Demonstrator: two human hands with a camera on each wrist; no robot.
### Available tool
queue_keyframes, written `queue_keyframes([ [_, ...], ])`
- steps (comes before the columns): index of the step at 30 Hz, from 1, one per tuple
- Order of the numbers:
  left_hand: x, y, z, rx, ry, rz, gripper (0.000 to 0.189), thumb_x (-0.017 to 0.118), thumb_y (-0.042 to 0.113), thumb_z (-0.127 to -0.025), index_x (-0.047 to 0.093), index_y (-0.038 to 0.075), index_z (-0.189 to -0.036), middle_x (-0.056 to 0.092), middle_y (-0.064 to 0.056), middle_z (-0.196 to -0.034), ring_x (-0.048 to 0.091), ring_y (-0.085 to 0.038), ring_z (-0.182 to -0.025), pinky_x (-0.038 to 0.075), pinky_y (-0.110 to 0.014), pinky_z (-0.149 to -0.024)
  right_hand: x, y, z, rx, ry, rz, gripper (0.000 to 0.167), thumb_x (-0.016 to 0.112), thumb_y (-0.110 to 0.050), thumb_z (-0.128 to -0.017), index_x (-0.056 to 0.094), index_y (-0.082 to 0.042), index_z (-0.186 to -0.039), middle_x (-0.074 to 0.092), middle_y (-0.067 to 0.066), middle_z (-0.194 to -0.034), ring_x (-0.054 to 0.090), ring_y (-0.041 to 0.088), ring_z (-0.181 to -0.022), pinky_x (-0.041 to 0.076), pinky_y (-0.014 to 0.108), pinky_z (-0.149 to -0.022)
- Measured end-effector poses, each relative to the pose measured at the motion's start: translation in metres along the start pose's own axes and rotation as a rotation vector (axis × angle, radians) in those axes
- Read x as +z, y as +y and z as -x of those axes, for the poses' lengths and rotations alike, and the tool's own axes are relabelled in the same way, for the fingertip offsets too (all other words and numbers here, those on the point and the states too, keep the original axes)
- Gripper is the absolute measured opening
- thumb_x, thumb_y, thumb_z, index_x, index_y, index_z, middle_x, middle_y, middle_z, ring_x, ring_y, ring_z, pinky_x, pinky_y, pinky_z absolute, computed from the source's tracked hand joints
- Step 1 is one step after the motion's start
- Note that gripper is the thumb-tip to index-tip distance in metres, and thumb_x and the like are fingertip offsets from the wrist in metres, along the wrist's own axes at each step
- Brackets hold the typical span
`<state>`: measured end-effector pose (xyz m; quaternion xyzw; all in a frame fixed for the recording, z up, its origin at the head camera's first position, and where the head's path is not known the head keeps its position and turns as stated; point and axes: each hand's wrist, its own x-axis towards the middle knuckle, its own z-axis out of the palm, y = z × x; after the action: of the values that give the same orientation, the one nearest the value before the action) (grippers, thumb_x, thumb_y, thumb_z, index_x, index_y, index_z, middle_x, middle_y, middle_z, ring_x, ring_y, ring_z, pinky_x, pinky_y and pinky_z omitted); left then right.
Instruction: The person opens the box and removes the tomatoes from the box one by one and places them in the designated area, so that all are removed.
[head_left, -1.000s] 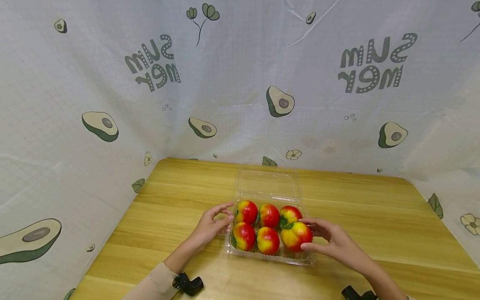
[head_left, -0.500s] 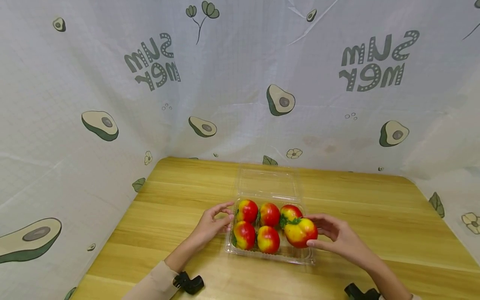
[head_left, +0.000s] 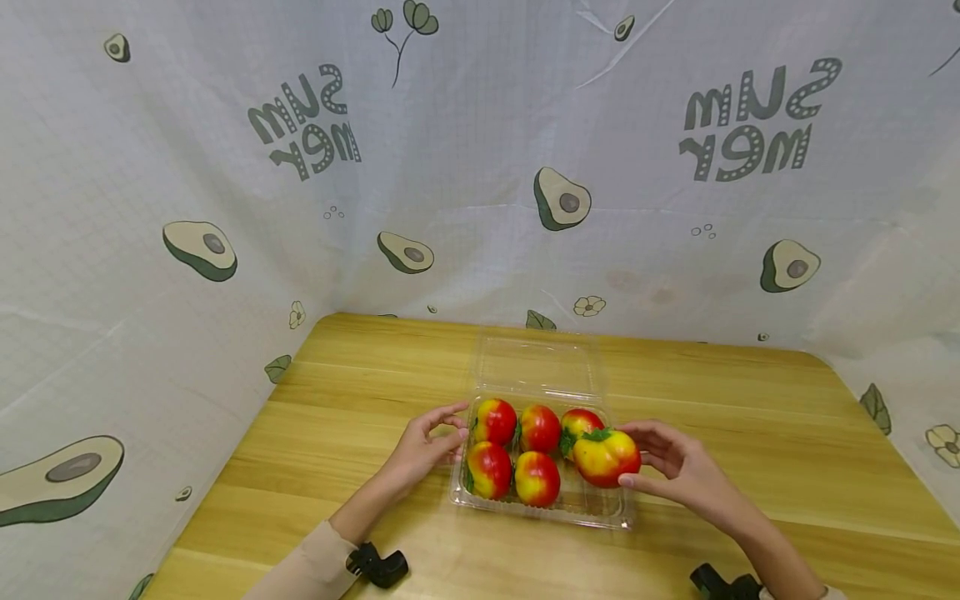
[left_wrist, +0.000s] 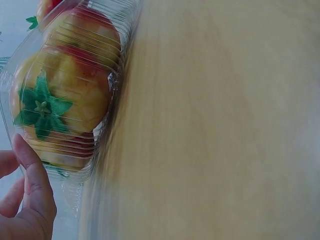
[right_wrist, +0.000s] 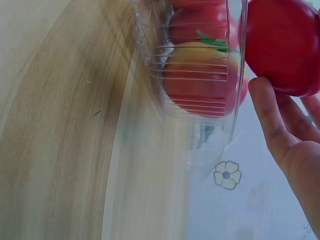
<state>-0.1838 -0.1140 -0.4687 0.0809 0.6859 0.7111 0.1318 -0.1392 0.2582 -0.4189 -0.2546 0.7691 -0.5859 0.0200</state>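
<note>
My right hand (head_left: 684, 471) holds a red-and-yellow tomato-like fruit (head_left: 606, 458) between thumb and fingers, its green leafy top turned to the back. In the right wrist view this fruit (right_wrist: 282, 45) is above the rim of the clear plastic box (right_wrist: 241, 60). Several matching fruits sit in the box's two rows, including one at the front left (head_left: 489, 471) and one at the front middle (head_left: 537, 479). The held fruit partly covers the back right fruit (head_left: 581, 419). My left hand (head_left: 418, 446) touches the box's left edge with relaxed fingers.
The box's clear lid (head_left: 536, 365) lies folded back behind it on the wooden table (head_left: 375, 358). A white curtain (head_left: 465, 167) printed with avocados hangs behind the table and along its sides. Black wrist straps sit on both forearms.
My right hand has lifted the front right fruit and moved it slightly right and back, baring its spot in the box. My left hand has stayed at the box's edge.
</note>
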Motion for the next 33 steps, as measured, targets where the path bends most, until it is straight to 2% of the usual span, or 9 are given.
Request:
queue_keyframes([
  [12,0.0,-0.001,0.0,0.01,-0.002,0.002,0.048,0.066,0.008,-0.097,0.052,0.001,-0.142,0.054,-0.01,-0.111,0.063,-0.011,-0.068,0.059,-0.025,-0.068,-0.006,0.0,0.002,0.026,-0.016,-0.039,0.054,0.071,0.014,-0.084,0.05,0.016,-0.133,0.061,-0.01,-0.13,0.06,0.005,-0.114,0.052,0.021,-0.092],
  [19,0.0,-0.001,0.0,0.018,-0.005,-0.001,0.048,0.066,0.008,-0.097,0.052,0.001,-0.142,0.054,-0.011,-0.112,0.063,-0.011,-0.068,0.059,-0.025,-0.068,-0.01,0.0,0.002,0.026,-0.005,-0.034,0.052,0.07,0.014,-0.085,0.05,0.015,-0.132,0.061,-0.007,-0.126,0.062,0.008,-0.111,0.054,0.022,-0.089],
  [27,0.0,-0.002,-0.001,0.024,-0.012,0.007,0.049,0.066,0.008,-0.097,0.051,-0.002,-0.142,0.054,-0.012,-0.112,0.063,-0.01,-0.068,0.058,-0.023,-0.068,-0.015,-0.002,0.003,0.06,0.034,0.012,0.053,0.072,0.011,-0.085,0.05,0.014,-0.133,0.06,-0.012,-0.127,0.062,0.005,-0.111,0.053,0.021,-0.089],
  [33,0.0,0.0,-0.001,0.017,-0.007,0.009,0.048,0.066,0.007,-0.097,0.052,0.0,-0.142,0.055,-0.011,-0.112,0.063,-0.011,-0.068,0.059,-0.024,-0.067,-0.018,-0.003,0.004,0.051,0.048,0.009,0.052,0.07,0.013,-0.086,0.049,0.014,-0.134,0.061,-0.009,-0.127,0.061,0.005,-0.111,0.053,0.02,-0.089],
])
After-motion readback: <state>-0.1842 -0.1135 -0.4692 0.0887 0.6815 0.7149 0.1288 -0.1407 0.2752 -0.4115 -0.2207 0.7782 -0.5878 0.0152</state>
